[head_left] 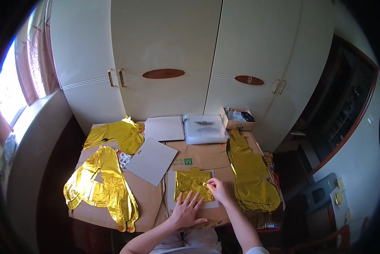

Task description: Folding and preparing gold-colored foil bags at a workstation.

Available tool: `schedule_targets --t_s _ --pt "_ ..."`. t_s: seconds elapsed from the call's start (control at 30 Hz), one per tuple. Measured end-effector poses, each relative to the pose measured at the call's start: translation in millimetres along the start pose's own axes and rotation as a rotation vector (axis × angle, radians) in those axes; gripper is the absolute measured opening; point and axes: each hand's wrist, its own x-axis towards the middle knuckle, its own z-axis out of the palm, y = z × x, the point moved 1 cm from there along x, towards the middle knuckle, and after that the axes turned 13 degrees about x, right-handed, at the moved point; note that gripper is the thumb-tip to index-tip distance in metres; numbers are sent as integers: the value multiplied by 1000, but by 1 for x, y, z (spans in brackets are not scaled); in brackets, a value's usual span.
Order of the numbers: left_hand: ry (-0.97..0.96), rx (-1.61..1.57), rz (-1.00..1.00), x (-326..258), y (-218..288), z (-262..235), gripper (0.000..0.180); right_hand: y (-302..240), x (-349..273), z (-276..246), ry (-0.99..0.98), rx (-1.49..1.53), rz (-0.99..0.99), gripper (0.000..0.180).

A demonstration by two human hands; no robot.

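Note:
A folded gold foil balloon (191,183) lies on a grey card sheet (171,192) near the table's front edge. My left hand (187,212) rests flat with fingers spread on the lower part of the foil and the card. My right hand (218,189) pinches the foil's right edge between thumb and fingers.
The cardboard-covered table (207,155) holds flat gold foil balloons at the left (101,186), back left (118,134) and right (251,178), two grey card sheets (152,160), small tape rolls (124,159), a clear plastic packet (204,128) and a small open box (239,119). White wardrobe doors (164,55) stand behind.

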Motion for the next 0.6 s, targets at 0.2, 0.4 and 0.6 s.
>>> schedule_targets --t_s 0.2,0.4,0.6 --pt "-9 5 -7 -1 0 1 94 5 8 4 -1 -266 -159 15" --pt "-8 8 -19 -3 -2 0 93 5 36 12 -120 -340 -400 29" --pt "-27 10 0 0 0 -2 93 23 63 37 -115 -415 -516 54"
